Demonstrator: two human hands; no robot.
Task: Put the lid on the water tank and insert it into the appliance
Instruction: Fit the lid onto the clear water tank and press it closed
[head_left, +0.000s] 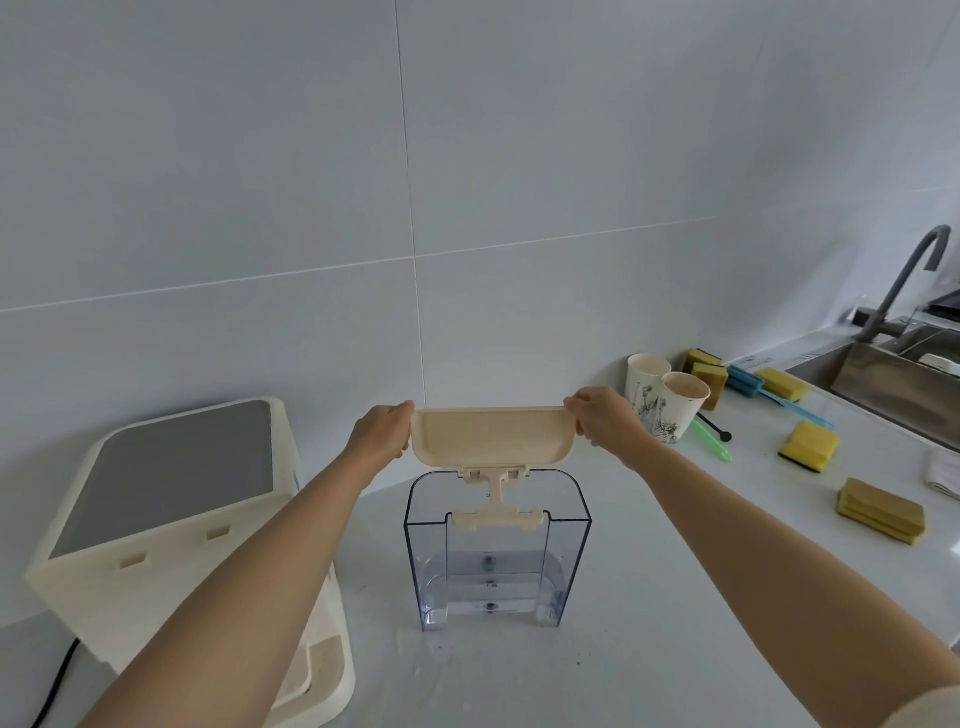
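Both forearms reach forward from the bottom edge. Between the hands stands the clear water tank (497, 551) on the white counter (675, 597), open at the top. Above it, at 12 o'clock from the tank, is the beige lid (493, 436). The left hand (382, 434) pinches the lid's end at 9 o'clock and the right hand (605, 418) pinches the end at 3 o'clock, fingers closed on the edges. The lid's stem hangs down to the tank's rim. At 9 o'clock from the tank stands the cream appliance (171, 525).
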